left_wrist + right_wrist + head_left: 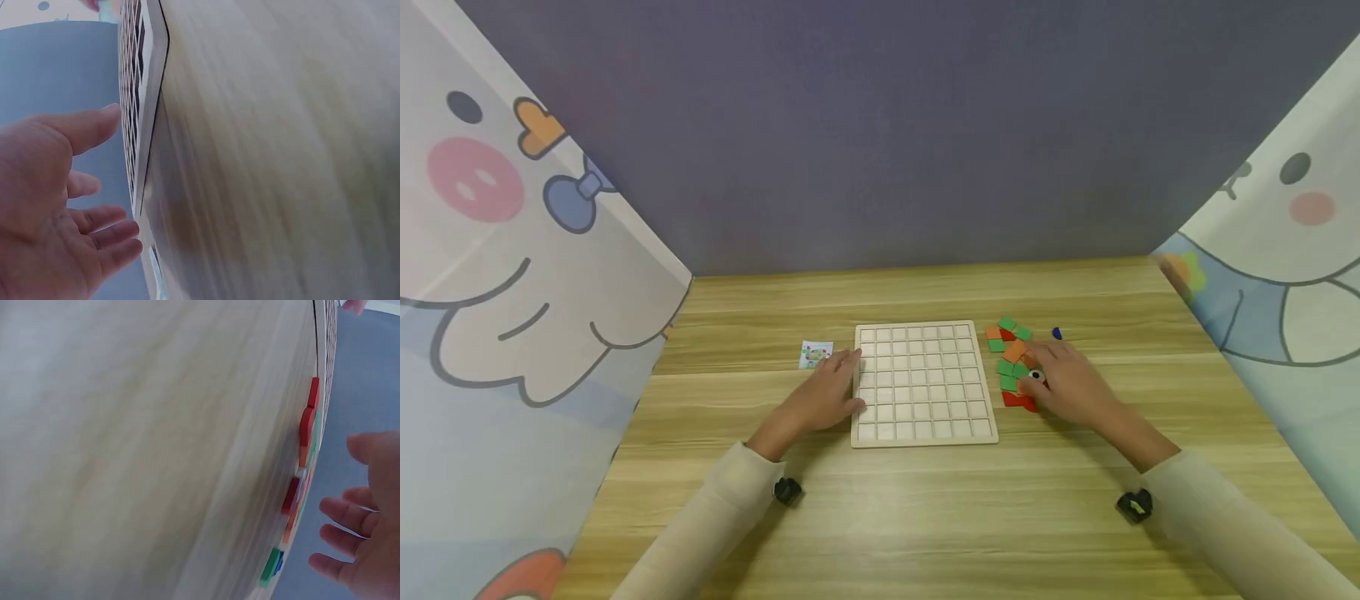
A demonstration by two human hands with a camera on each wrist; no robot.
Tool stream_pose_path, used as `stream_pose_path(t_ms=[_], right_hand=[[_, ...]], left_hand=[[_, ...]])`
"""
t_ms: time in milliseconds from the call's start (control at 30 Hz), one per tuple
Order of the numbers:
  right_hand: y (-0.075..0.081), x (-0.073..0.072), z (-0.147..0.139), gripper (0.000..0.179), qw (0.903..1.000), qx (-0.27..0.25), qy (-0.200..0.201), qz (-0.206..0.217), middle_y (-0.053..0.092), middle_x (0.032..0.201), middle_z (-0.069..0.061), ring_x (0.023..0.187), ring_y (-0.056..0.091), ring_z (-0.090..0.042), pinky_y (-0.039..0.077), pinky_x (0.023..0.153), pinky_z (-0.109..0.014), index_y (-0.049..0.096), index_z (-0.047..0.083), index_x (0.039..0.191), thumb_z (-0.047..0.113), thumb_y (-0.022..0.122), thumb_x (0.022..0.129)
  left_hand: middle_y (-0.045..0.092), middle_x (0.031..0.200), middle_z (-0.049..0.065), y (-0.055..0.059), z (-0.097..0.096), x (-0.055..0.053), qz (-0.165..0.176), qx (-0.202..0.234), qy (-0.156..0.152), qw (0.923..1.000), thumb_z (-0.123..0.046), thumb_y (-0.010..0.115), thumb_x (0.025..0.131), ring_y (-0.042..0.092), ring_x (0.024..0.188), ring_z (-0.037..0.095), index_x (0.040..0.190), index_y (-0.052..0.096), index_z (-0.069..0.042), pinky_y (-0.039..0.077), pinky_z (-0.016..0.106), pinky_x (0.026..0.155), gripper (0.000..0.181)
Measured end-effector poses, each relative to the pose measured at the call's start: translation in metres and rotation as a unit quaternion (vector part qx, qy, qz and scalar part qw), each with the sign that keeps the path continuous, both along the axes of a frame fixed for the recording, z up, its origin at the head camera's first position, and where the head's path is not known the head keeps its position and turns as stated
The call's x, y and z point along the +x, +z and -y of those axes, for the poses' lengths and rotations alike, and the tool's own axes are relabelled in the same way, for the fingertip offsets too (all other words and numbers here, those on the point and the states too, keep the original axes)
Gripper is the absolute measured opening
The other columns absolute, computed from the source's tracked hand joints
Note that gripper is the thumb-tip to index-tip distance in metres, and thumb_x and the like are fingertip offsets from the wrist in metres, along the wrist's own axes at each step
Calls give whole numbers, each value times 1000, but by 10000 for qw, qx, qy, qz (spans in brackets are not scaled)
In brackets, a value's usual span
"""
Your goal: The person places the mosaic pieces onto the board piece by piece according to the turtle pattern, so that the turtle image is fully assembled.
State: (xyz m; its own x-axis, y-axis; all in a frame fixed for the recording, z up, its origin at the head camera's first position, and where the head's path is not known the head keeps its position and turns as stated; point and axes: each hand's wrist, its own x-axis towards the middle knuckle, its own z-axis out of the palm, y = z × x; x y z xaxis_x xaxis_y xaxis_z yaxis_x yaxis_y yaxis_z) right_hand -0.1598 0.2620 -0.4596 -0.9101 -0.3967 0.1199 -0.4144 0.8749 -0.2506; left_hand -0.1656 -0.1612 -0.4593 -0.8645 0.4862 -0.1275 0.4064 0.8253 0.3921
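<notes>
A pale wooden board (925, 383) with a grid of square recesses lies on the table. My left hand (826, 392) rests at its left edge, fingers spread and loosely bent, with thumb and fingertips right at the rim. To the right of the board is a loose cluster of flat pieces: green tiles (1006, 382), an orange tile (1013, 351) and red pieces (1015, 399). Over the cluster's right side is my right hand (1075, 387), partly hiding a piece with an eye-like black-and-white circle (1036, 376). In the right wrist view its fingers (344, 515) are relaxed and apart, holding nothing.
A small printed picture card (815, 352) lies left of the board, beside the left fingertips. One dark blue piece (1057, 333) sits apart, beyond the right hand. A grey panel (917, 142) rises behind the wooden table (925, 517), with cartoon-printed sheets on both sides.
</notes>
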Motion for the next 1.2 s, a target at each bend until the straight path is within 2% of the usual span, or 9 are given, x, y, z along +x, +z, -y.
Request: stream_pose_path(t_ms=[100,200,333,600,667,867,1100,1200], right_hand=[[-2,1,-5,48,9999,65,-89,-63,63,135,-27,130,52,-51,40,111,-63,60,-7,133,24,66,97],[-5,0,-9,37,9997,81,-142,-154,68,124,-27,121,58,-50,45,106,-61,66,-7,121,19,66,96],[-10,-2,-11,28,9997,66,-99,-209,71,112,-24,113,62,-48,48,101,-61,68,-5,112,17,68,94],[-13,-2,-12,21,9988,206,59,-451,71,91,-13,90,63,-33,54,85,-52,71,-1,100,16,75,88],[-13,-2,-12,19,9986,236,69,-471,70,88,-10,86,62,-30,53,84,-51,72,0,98,15,75,87],[-13,-3,-12,19,9988,251,43,-428,69,85,-7,80,58,-24,51,82,-49,72,1,98,16,75,87],[-13,-4,-14,24,9992,312,40,-251,69,86,-9,86,61,-29,49,95,-55,73,-2,104,15,74,88],[-11,-5,-14,23,9990,346,66,-292,67,83,-7,84,61,-27,50,94,-54,73,-2,103,15,75,88]], left_hand=[[29,163,26,-2,5,2,94,104,39,9999,-34,70,97,30,150,48,161,24,0,29,62,121,85],[27,164,25,-4,10,3,230,126,113,9996,-35,69,98,29,150,51,161,25,-1,33,62,119,84],[24,166,24,-6,14,5,378,139,161,9991,-36,67,99,25,152,50,161,24,-3,30,62,120,83],[31,163,25,-7,15,6,189,42,-144,9997,-35,67,99,30,152,44,156,34,4,23,61,124,76],[33,163,24,-7,15,6,147,7,-208,9997,-34,66,99,31,152,43,155,35,4,22,61,124,75],[36,162,22,-8,14,3,-9,-100,-339,9994,-34,66,100,35,149,43,155,37,3,31,58,121,73],[35,163,20,-7,12,2,45,-174,-356,9992,-35,64,100,34,150,41,156,36,2,30,57,122,73],[35,163,20,-6,12,1,51,-192,-347,9992,-36,64,100,34,150,41,156,36,2,30,56,122,73]])
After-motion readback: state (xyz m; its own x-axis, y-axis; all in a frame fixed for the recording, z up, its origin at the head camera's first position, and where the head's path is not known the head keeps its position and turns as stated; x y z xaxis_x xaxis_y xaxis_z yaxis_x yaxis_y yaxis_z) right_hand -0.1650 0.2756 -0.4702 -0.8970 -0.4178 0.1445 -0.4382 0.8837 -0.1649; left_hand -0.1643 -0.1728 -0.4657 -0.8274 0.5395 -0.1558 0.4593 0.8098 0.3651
